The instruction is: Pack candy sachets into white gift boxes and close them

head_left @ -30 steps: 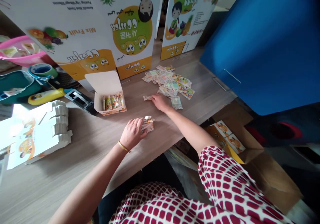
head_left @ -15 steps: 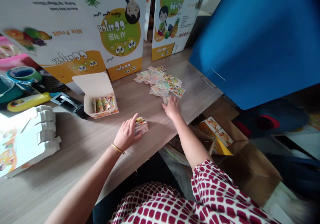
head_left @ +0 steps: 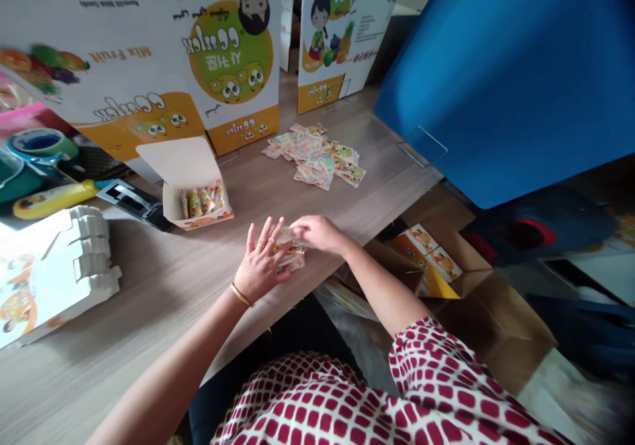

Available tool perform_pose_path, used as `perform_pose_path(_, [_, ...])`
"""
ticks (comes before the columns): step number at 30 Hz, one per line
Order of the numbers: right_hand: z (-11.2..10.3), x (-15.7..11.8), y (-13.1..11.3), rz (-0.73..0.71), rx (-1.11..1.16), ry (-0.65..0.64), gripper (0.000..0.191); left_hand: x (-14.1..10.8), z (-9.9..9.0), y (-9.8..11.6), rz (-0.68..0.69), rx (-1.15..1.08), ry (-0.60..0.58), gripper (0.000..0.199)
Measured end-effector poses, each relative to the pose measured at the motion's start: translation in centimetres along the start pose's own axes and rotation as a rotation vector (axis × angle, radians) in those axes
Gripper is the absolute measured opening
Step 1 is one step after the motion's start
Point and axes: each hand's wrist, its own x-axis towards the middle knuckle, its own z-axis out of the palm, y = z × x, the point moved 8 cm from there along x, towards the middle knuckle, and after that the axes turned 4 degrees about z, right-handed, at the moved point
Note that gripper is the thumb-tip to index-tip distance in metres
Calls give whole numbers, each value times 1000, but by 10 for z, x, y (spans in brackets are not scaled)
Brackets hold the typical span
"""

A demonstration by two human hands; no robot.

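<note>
Near the table's front edge lies a small stack of candy sachets (head_left: 294, 260). My left hand (head_left: 262, 260) rests at its left side with the fingers spread. My right hand (head_left: 317, 232) reaches in from the right, its fingers pinched on a sachet (head_left: 285, 235) over the stack. Farther back a loose pile of flat sachets (head_left: 317, 157) is spread out. To the left stands a small white box (head_left: 211, 219) with its lid up and several sachets inside.
Large printed cartons (head_left: 292, 109) stand along the back. A blue panel (head_left: 496, 88) rises at the right. Folded white boxes (head_left: 54, 273), a yellow-handled tool (head_left: 54, 200) and tape rolls (head_left: 42, 144) are at the left. Open brown cartons (head_left: 491, 326) sit below right.
My right hand has moved from the loose pile to the small stack, bringing a sachet. My left hand has shifted slightly right and spread its fingers.
</note>
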Motion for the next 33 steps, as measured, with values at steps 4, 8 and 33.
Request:
perform_pose_path(4, [2,18,2,42,97,-159,38,-2,9,-2,29,-62,-50,57])
perform_pose_path(8, [-98,54,61,294,-300,524,64,-4,8,-7,-15,-68,4,75])
perform_pose_path(33, [1,24,-12,-122,-178,-94,28,-5,-6,5,-56,29,58,52])
